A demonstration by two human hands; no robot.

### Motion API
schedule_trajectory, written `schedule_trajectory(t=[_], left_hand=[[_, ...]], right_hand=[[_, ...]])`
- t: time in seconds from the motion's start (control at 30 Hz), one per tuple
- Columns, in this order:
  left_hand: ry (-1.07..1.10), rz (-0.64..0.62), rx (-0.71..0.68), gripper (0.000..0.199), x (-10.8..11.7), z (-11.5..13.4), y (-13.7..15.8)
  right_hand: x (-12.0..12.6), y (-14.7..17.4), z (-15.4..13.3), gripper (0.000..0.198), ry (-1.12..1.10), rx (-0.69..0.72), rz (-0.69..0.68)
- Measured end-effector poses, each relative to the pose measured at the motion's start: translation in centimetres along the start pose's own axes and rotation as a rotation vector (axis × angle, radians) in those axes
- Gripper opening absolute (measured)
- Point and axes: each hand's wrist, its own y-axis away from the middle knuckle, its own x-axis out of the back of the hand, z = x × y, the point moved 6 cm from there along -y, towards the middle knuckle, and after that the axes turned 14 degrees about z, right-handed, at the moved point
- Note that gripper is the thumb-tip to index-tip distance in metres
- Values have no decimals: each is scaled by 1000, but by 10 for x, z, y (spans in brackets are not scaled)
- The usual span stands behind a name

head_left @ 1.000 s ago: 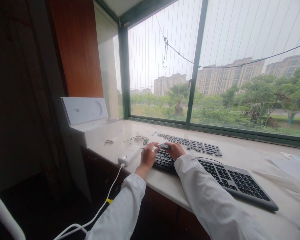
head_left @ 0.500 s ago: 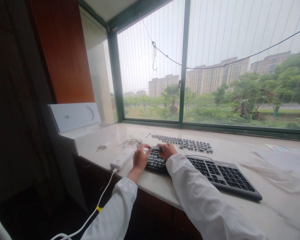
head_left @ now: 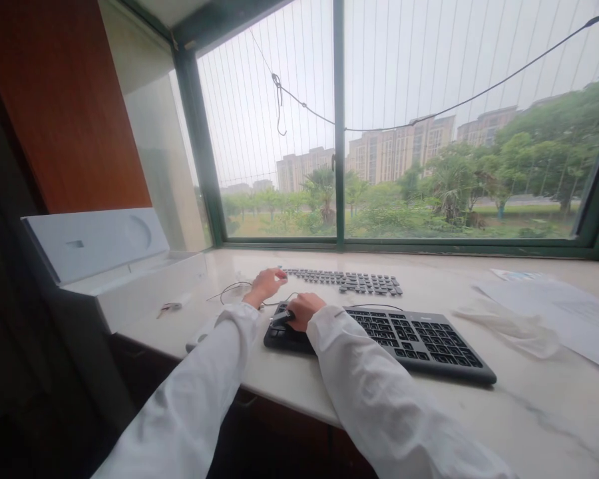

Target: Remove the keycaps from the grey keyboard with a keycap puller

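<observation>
A black keyboard (head_left: 432,349) lies on the counter, with many open key positions where caps are off. My right hand (head_left: 305,310) is closed on a small dark oblong object (head_left: 281,319) over the keyboard's left end; its kind does not show clearly. Beyond the keyboard, loose keycaps (head_left: 369,283) lie in rows on the counter. At the left end of those rows is my left hand (head_left: 265,286), its thumb and fingers drawn together at the keycaps. Whatever is between its fingertips is too small to make out.
An opened white box (head_left: 150,286) stands at the left, near some keys (head_left: 170,307). A thin dark cable (head_left: 229,287) lies behind my left sleeve, which mostly covers a white device (head_left: 194,344). Papers (head_left: 554,313) and a crumpled clear bag (head_left: 509,326) lie at the right.
My left hand has left the dark object and moved forward to the keycap rows. My right hand now holds the object alone, tilted, over the keyboard. The view has turned right.
</observation>
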Motion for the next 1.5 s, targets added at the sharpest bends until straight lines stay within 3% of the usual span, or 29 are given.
schedule_trajectory(t=[0.23, 0.5, 0.97, 1.5], left_hand=[[-123, -153, -39, 20, -42, -4, -46], [-181, -201, -105, 19, -74, -12, -85], [-207, -209, -144, 22, -107, -16, -94], [-205, -217, -147, 21, -107, -14, -91]], right_hand=[[-1, -1, 0, 34, -56, -56, -16], [-7, -3, 1, 37, -90, -47, -42], [-9, -5, 0, 37, -83, -44, -42], [-9, -5, 0, 35, -97, -38, -39]])
